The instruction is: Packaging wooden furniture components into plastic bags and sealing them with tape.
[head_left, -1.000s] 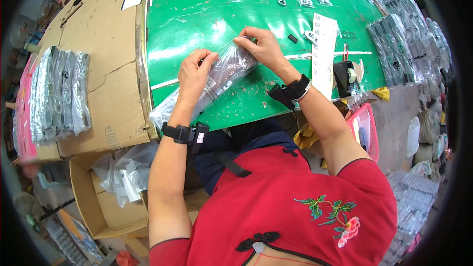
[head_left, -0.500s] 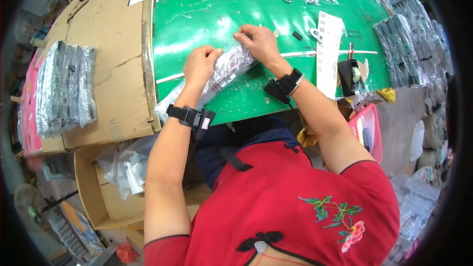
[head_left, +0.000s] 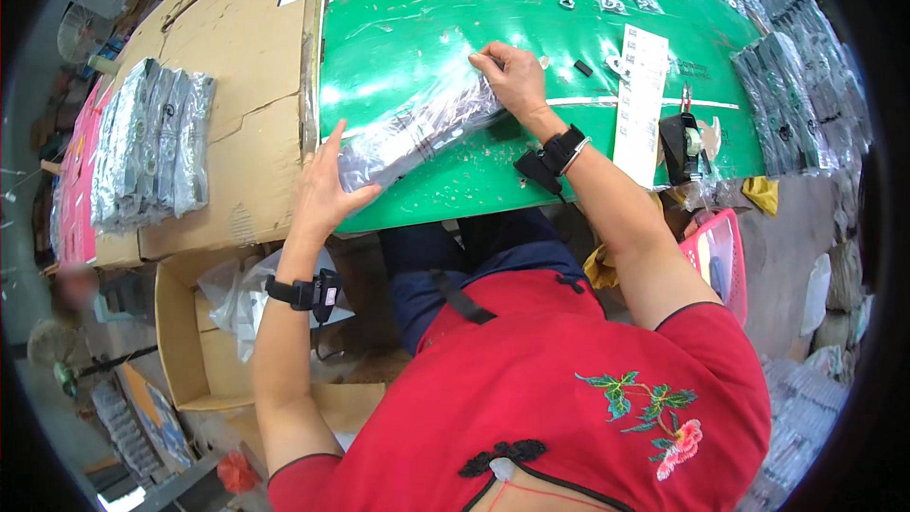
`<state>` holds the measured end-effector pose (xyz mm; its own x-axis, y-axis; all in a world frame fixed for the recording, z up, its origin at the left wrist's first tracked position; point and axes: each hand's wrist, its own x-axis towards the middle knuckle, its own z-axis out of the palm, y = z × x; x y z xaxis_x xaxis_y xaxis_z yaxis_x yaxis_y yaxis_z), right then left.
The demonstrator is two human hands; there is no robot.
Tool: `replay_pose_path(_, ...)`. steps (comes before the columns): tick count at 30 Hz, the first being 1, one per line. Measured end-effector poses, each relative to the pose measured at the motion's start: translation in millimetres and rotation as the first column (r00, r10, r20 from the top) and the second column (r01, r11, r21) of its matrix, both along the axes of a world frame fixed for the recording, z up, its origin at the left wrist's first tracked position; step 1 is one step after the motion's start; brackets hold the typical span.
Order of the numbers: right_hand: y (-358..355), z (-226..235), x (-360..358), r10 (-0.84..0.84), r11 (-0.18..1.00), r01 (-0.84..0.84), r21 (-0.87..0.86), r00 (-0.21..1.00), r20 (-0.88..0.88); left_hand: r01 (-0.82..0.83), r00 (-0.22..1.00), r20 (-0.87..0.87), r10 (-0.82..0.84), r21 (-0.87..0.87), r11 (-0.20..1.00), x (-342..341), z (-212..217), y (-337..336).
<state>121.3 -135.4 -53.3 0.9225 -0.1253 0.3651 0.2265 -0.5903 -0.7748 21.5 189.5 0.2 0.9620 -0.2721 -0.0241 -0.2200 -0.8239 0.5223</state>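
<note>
A long clear plastic bag [head_left: 417,133] with something dark and folded inside lies slantwise on the green table. At its upper right end my right hand [head_left: 517,83] pinches the plastic between thumb and fingers. My left hand [head_left: 327,185] is at the bag's lower left end, thumb and fingers spread apart around the end, with the thumb by its near edge. A black device is strapped to each wrist. What exactly the bag contains cannot be made out through the shiny plastic.
Filled clear bags [head_left: 156,147] are stacked on cardboard at the left; more bags [head_left: 787,104] lie at the right. A label sheet [head_left: 642,104] and a black tape dispenser [head_left: 679,147] sit right of my hand. Below are an open carton [head_left: 185,341] and a pink basket [head_left: 728,261].
My left hand has let go of the bag's upper part, moved down and left to its lower end, and opened. My right hand still pinches the upper end.
</note>
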Motion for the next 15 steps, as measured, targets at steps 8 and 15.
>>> replay_pose_path(8,-17.1,4.6,-27.8,-0.063,0.983,0.022,0.183,0.973,0.224,-0.034,0.779,0.622,-0.082,0.172,0.985,-16.6,-17.4,-18.8)
replay_pose_path(15,-26.8,2.9,-44.5,0.016,0.891,-0.034,0.454,0.999,0.043,-0.105,0.634,0.765,-0.112,0.228,0.968,-34.7,-46.6,-27.8)
